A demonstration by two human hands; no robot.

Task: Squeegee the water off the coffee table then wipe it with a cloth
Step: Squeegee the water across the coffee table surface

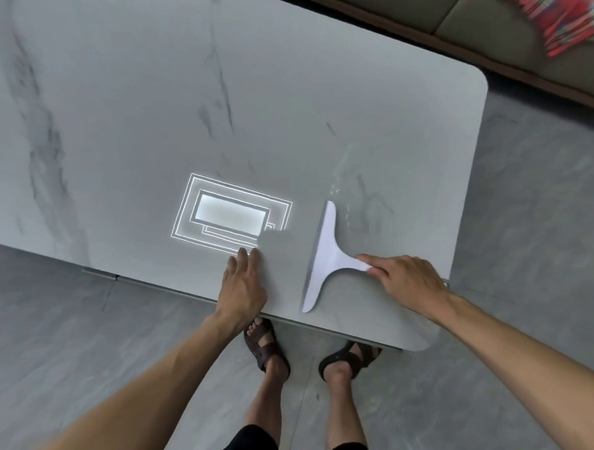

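Observation:
A white squeegee [323,256] lies blade-down on the grey marble coffee table [141,118], near its front right corner. My right hand [404,282] grips the squeegee's short handle, index finger stretched along it. The blade runs roughly front to back. Faint water streaks and droplets [340,186] show on the tabletop just beyond the blade. My left hand [244,283] rests flat on the table's front edge, left of the squeegee, fingers together and holding nothing. No cloth is in view.
A bright reflection of a ceiling light [232,216] glares on the tabletop by my left fingers. A sofa [497,33] with a red patterned fabric [565,22] stands beyond the table's far right corner. My sandalled feet [268,345] stand on grey tile floor at the front edge.

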